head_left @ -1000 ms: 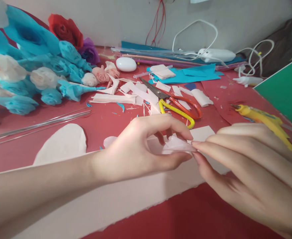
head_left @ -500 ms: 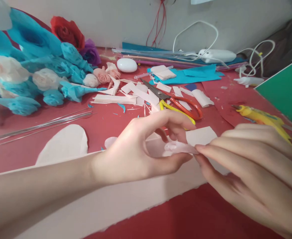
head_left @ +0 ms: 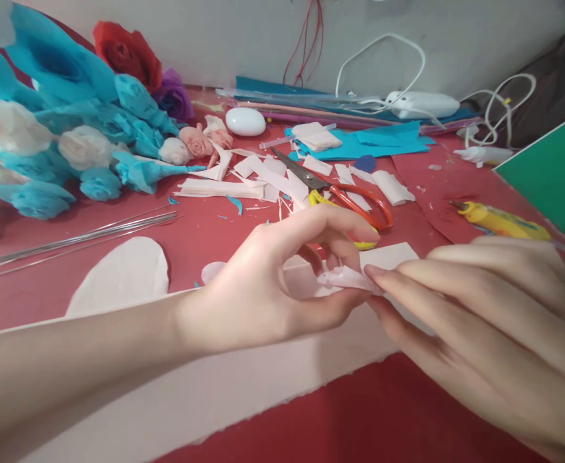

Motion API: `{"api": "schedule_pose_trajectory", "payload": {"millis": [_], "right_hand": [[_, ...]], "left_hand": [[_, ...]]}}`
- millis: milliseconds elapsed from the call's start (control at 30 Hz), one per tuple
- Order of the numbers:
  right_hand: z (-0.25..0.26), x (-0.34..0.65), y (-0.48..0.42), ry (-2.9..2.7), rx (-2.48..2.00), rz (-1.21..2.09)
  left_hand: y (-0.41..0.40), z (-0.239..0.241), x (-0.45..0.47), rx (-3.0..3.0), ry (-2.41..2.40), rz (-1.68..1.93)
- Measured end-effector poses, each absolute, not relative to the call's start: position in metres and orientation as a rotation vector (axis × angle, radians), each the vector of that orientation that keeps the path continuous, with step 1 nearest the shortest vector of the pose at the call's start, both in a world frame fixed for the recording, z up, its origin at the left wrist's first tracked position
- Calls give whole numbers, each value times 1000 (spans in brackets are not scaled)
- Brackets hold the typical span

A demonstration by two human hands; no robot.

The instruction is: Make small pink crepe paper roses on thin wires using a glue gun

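A small rolled piece of pale pink crepe paper (head_left: 344, 278) lies between my two hands. My left hand (head_left: 282, 276) curls around its left end, with the thumb beneath and the fingers behind. The thumb and forefinger of my right hand (head_left: 460, 308) pinch its right end. Under both hands stretches a long pale pink paper sheet (head_left: 205, 392). Just behind my left fingers lie scissors (head_left: 342, 199) with red and yellow handles. Paper scraps (head_left: 267, 177) are scattered around the blades.
Blue, white and pink paper flowers (head_left: 84, 148) crowd the left, near thin metal wires (head_left: 94, 238). A cut paper petal (head_left: 123, 276) lies in front. A yellow glue gun (head_left: 504, 220) rests at right beside a green board (head_left: 552, 167). Farther back are a white case (head_left: 245, 121) and a power strip (head_left: 421, 105).
My right fingertips have shifted a little left along the rolled paper, closer to my left thumb. The view has moved slightly. Both hands keep their hold.
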State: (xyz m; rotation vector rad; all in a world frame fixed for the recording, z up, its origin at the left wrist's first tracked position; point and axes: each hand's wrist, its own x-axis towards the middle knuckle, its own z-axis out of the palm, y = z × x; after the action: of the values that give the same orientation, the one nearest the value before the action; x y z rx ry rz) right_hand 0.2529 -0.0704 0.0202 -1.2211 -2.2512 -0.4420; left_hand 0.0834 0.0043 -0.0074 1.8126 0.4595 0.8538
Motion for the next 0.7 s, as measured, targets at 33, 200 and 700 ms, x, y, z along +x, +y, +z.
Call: {"api": "schedule_pose_trajectory", "payload": {"millis": [33,200,700], "right_hand": [[20,253,-71,-2253,-1216,-444],[22,252,-69,-2269,-1195,-522],[22,249,-68,-2287,-1208,-634]], "left_hand": [[4,-7,83,1807,462,851],[4,-6,83,1785,469,852],[6,-7,84,1799,468,834]]}}
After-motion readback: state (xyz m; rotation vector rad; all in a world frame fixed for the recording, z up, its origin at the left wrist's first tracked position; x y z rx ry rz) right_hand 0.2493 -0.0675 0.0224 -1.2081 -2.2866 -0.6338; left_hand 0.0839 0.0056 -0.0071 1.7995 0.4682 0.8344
